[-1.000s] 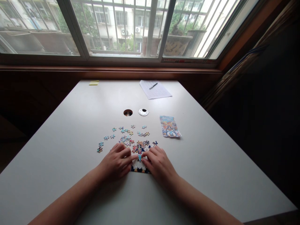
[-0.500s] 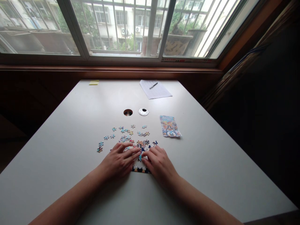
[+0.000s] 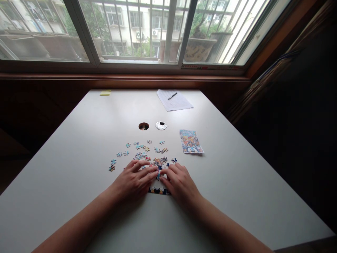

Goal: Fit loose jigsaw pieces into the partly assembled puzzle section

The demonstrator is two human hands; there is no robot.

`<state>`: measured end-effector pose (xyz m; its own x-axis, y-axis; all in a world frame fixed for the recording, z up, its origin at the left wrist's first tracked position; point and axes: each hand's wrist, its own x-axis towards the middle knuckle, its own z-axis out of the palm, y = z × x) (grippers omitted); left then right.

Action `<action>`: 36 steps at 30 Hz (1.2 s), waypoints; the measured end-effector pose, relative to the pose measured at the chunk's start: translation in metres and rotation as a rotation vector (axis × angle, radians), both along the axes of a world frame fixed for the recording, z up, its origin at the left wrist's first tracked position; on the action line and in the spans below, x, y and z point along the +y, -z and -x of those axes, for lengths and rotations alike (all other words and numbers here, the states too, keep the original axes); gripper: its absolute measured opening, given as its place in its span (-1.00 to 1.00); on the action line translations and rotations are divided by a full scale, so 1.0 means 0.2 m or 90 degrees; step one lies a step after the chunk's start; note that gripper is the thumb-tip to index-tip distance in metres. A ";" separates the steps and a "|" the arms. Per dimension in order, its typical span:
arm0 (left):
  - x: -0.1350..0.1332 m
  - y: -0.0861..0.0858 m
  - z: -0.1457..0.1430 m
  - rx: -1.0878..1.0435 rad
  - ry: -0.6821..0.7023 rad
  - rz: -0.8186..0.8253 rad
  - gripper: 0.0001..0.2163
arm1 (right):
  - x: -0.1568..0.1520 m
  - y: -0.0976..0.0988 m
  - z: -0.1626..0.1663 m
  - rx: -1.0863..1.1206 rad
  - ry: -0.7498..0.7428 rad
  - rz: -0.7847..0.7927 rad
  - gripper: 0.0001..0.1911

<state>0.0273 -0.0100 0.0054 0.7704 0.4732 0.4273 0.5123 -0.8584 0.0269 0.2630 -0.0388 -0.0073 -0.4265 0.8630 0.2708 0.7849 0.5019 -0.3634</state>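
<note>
- While the right hand (image 3: 180,180) seems to pinch a small blue piece (image 3: 158,175) between thumb and forefinger, the left hand (image 3: 135,177) stretches its fingers toward it from the opposite side; its thumb is hidden, so I cannot tell whether it grips anything.
- Between both hands, a joined puzzle section (image 3: 158,190) lies on the worktop (image 3: 223,203); loose pieces (image 3: 140,155) scatter beyond the left hand.
- The step looks like fitting that piece; the next move probably calls for lining up its tabs, then pressing.
</note>
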 end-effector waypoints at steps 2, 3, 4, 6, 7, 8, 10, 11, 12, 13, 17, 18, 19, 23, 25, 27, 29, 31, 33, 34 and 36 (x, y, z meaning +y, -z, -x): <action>0.00 0.00 0.00 -0.002 0.004 -0.001 -0.73 | 0.00 0.00 0.00 0.001 -0.001 0.005 -0.94; 0.00 0.00 0.00 0.000 0.005 0.001 -0.73 | 0.00 0.00 0.00 0.000 -0.002 0.007 -0.93; 0.00 0.00 0.00 0.002 0.005 0.004 -0.73 | 0.00 0.00 0.00 -0.001 -0.003 0.009 -0.93; 0.00 0.01 0.01 0.008 0.005 0.007 -0.71 | 0.00 -0.01 0.00 -0.003 -0.006 0.006 -0.93; 0.00 0.02 0.01 0.011 0.006 0.006 -0.71 | 0.00 -0.01 0.00 -0.004 -0.007 0.003 -0.93; 0.00 0.02 0.01 0.014 0.005 0.006 -0.70 | 0.00 -0.01 0.00 -0.004 -0.008 -0.002 -0.93; 0.00 0.04 0.02 0.022 0.004 0.003 -0.68 | 0.00 -0.01 0.00 -0.005 -0.007 -0.013 -0.91; 0.00 0.04 0.02 0.027 0.006 0.001 -0.66 | 0.01 -0.01 -0.01 -0.006 -0.008 -0.017 -0.89; 0.01 0.05 0.02 0.031 0.008 -0.003 -0.65 | 0.01 -0.01 -0.01 -0.008 -0.011 -0.021 -0.87; 0.01 0.05 0.03 0.035 0.012 -0.007 -0.64 | 0.01 -0.02 -0.02 -0.011 -0.018 -0.026 -0.84; 0.01 0.06 0.03 0.048 0.015 -0.012 -0.64 | 0.03 -0.02 -0.05 -0.021 -0.045 -0.040 -0.81; 0.01 0.06 0.03 0.051 0.013 -0.010 -0.65 | 0.04 -0.02 -0.06 -0.021 -0.046 -0.040 -0.81; 0.00 0.06 0.03 0.053 0.013 -0.009 -0.65 | 0.04 -0.03 -0.07 -0.021 -0.045 -0.041 -0.82; 0.00 0.05 0.02 0.069 0.018 -0.004 -0.64 | 0.04 -0.04 -0.07 -0.027 -0.047 -0.048 -0.81; -0.01 0.04 0.02 0.075 0.017 -0.004 -0.64 | 0.04 -0.05 -0.06 -0.030 -0.049 -0.049 -0.81; -0.01 0.04 0.02 0.076 0.015 -0.008 -0.64 | 0.04 -0.05 -0.06 -0.030 -0.050 -0.047 -0.80; -0.02 0.03 0.02 0.073 0.014 -0.013 -0.64 | 0.04 -0.05 -0.06 -0.030 -0.051 -0.046 -0.80; -0.02 0.04 0.02 0.070 0.017 -0.017 -0.65 | 0.04 -0.05 -0.06 -0.030 -0.053 -0.047 -0.80; -0.01 0.04 0.02 0.072 0.019 -0.021 -0.65 | 0.03 -0.05 -0.05 -0.029 -0.055 -0.049 -0.80; -0.01 0.05 0.02 0.074 0.018 -0.023 -0.65 | 0.03 -0.05 -0.05 -0.028 -0.055 -0.051 -0.80; -0.01 0.05 0.02 0.075 0.015 -0.027 -0.65 | 0.03 -0.04 -0.05 -0.026 -0.055 -0.053 -0.81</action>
<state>0.0232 -0.0124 -0.0056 0.8274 0.4377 0.3518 0.4893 -0.8693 -0.0693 0.2732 -0.0323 0.0017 -0.5100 0.7982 0.3207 0.7510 0.5950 -0.2864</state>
